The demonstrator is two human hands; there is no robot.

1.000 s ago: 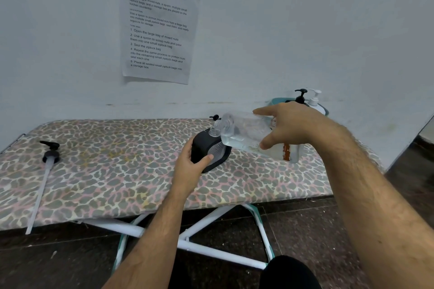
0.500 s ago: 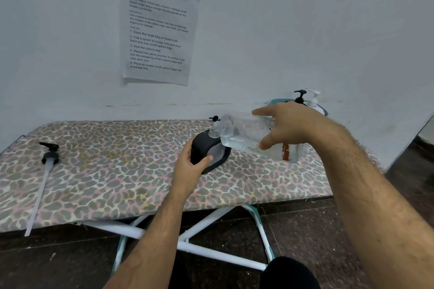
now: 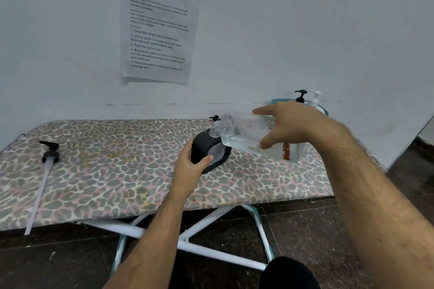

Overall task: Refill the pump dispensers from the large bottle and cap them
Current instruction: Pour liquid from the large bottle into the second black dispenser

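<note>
The fingers of the right hand are wrapped round the big clear bottle, forefinger laid along its top, and it is tipped just as flat as a second ago, its mouth at the open neck of the black dispenser. The left hand still clasps that dispenser upright on the counter. Nothing has shifted, so I judge the pour is carrying on. The loose pump lies well apart to the left; two capped dispensers stand behind
</note>
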